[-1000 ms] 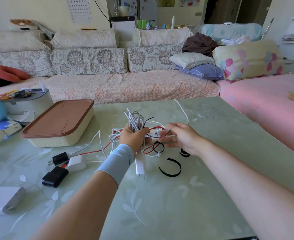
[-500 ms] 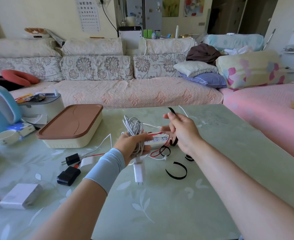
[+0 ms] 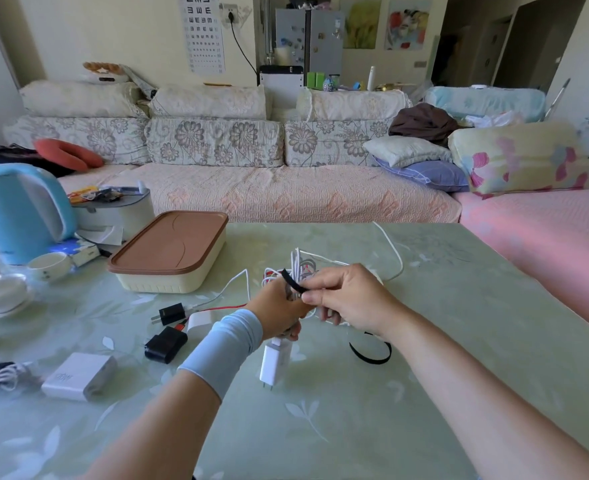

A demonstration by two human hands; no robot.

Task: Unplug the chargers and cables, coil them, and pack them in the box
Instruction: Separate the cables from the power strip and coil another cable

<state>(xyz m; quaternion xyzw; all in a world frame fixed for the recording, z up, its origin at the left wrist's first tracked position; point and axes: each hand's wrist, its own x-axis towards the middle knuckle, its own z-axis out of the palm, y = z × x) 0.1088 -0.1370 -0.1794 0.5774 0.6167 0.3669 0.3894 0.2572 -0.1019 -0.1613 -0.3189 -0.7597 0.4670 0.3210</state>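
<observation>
Nearest on the green table (image 3: 355,427), at the left, lie a white power brick (image 3: 78,375) and, just beyond it, a black charger (image 3: 165,344). To their right a white charger (image 3: 274,363) hangs prongs-down from the left hand (image 3: 279,310), and a loose black strap loop (image 3: 369,353) lies on the table right of it. The left hand's fingers are wrapped tight round a coiled white cable bundle (image 3: 301,265), held upright above the table. The right hand (image 3: 348,299), touching the left, pinches one end of a black strap (image 3: 293,280) between thumb and forefinger, against the bundle. Left of the hands sit a small black plug (image 3: 170,313) and a red wire (image 3: 223,309). Farther left stands the box (image 3: 172,282), its brown lid on, with a blue kettle (image 3: 19,213) beyond
</observation>
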